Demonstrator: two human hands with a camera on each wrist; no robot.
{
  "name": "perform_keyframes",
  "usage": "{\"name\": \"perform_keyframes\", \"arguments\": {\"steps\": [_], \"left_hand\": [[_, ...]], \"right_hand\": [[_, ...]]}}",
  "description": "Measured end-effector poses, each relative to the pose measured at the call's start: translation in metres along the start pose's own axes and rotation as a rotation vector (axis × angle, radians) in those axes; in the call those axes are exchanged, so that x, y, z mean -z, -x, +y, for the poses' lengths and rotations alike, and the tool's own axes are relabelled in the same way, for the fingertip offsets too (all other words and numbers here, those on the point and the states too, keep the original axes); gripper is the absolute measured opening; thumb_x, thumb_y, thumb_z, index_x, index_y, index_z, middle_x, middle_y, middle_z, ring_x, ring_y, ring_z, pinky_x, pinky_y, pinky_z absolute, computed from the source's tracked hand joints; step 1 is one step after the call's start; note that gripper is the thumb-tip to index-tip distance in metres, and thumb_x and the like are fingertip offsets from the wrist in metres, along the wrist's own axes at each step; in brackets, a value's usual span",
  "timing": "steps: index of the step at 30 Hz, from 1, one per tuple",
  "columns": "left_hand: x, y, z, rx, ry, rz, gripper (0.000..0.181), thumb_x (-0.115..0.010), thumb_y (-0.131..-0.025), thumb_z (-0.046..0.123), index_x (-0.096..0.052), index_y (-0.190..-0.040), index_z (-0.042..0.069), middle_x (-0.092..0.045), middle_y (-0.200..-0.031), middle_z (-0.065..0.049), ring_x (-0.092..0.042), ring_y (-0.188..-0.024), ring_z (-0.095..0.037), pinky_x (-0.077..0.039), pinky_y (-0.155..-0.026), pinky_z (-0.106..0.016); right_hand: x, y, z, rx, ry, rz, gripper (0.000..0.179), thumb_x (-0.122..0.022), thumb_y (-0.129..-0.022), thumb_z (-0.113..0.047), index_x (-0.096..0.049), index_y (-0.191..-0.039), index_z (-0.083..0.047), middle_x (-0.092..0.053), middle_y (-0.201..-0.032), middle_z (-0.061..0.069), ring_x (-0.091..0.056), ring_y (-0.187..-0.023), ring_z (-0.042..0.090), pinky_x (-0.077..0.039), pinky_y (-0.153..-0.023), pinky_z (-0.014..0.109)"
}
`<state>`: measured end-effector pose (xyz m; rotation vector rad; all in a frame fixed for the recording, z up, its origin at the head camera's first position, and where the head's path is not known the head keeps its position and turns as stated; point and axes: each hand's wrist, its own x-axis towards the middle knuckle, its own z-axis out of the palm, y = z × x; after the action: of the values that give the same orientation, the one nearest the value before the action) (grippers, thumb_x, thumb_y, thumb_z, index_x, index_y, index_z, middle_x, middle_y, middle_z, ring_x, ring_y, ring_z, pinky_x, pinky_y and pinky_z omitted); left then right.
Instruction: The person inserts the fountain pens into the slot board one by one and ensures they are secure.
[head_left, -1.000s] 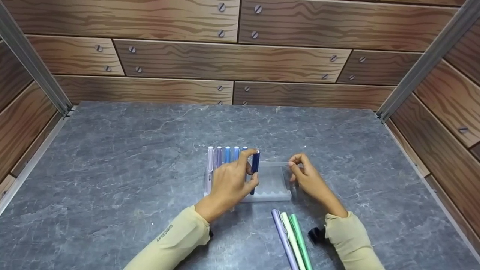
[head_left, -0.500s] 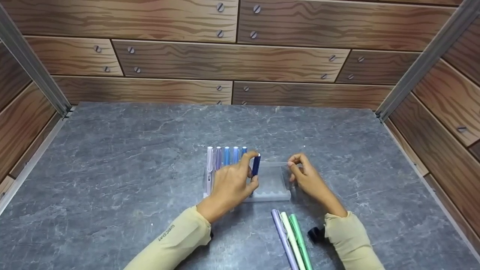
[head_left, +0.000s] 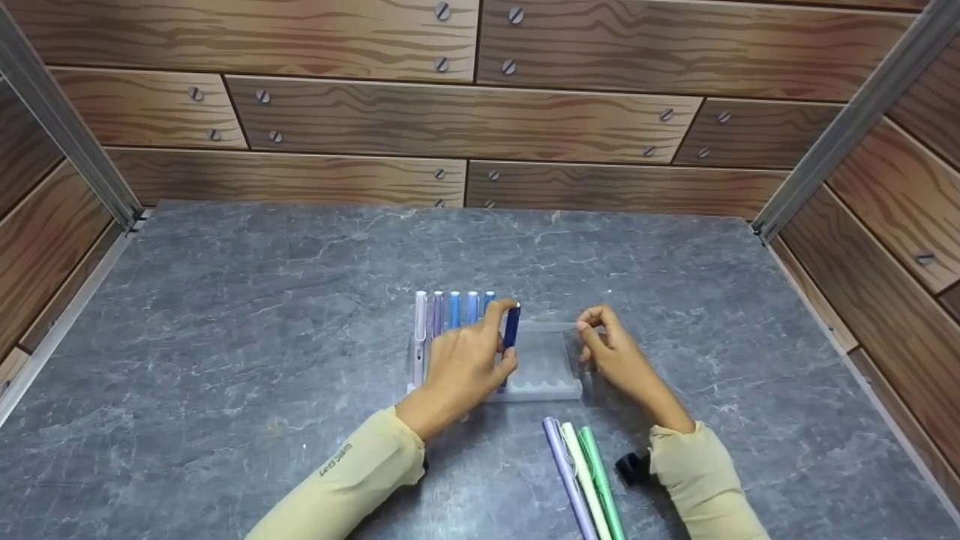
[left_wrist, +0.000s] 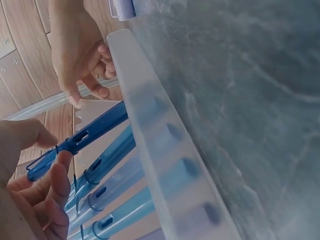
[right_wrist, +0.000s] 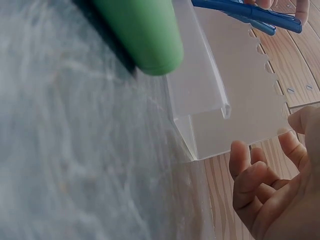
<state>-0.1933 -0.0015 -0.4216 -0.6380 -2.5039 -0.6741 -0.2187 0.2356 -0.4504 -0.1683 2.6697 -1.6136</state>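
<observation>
My left hand (head_left: 466, 361) pinches a dark blue pen (head_left: 511, 327) between thumb and fingers. The pen is tilted, its lower end at the front ledge of a clear plastic pen tray (head_left: 544, 360). In the left wrist view, the blue pen (left_wrist: 100, 127) passes behind the frosted ledge (left_wrist: 145, 100). Several pens, among them a pale lilac pen (head_left: 421, 319) and a light blue pen (head_left: 454, 309), lie side by side in the tray's left part, partly hidden by my left hand. My right hand (head_left: 621, 360) holds the tray's far right corner between thumb and index finger.
A purple pen (head_left: 566, 476), a pale green pen (head_left: 585, 476) and a green pen (head_left: 601, 480) lie on the grey marbled table (head_left: 262, 300) in front of the tray. Wood-patterned walls (head_left: 480, 120) enclose the back and sides.
The left hand makes only a slight shift, and the dark blue pen's tilt alters a little in its grip. The right hand and the tray stay in place.
</observation>
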Motion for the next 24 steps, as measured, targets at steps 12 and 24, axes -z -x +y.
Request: {"name": "perform_keyframes", "arguments": {"steps": [12, 24], "left_hand": [[0.0016, -0.0051, -0.0007, 0.032, -0.007, -0.039, 0.054, -0.070, -0.081, 0.024, -0.047, -0.129, 0.014, -0.063, -0.060, 0.006, -0.048, -0.042, -0.012, -0.029, -0.037, -0.023], [0.0066, -0.0047, -0.0001, 0.050, 0.050, -0.079, 0.056, -0.069, -0.084, 0.025, -0.043, -0.133, 0.016, -0.059, -0.065, 0.003, -0.042, -0.043, -0.011, -0.029, -0.037, -0.023]], "right_hand": [[0.0000, 0.0001, -0.0011, 0.002, 0.004, 0.003, 0.012, -0.045, -0.102, -0.014, -0.046, -0.109, -0.004, -0.048, -0.106, 0.014, -0.056, -0.064, 0.016, -0.043, -0.052, 0.021], [-0.0001, 0.0002, -0.0009, 0.003, 0.032, 0.012, 0.012, -0.045, -0.102, -0.013, -0.046, -0.108, -0.004, -0.049, -0.107, 0.014, -0.057, -0.064, 0.015, -0.040, -0.051, 0.019]]}}
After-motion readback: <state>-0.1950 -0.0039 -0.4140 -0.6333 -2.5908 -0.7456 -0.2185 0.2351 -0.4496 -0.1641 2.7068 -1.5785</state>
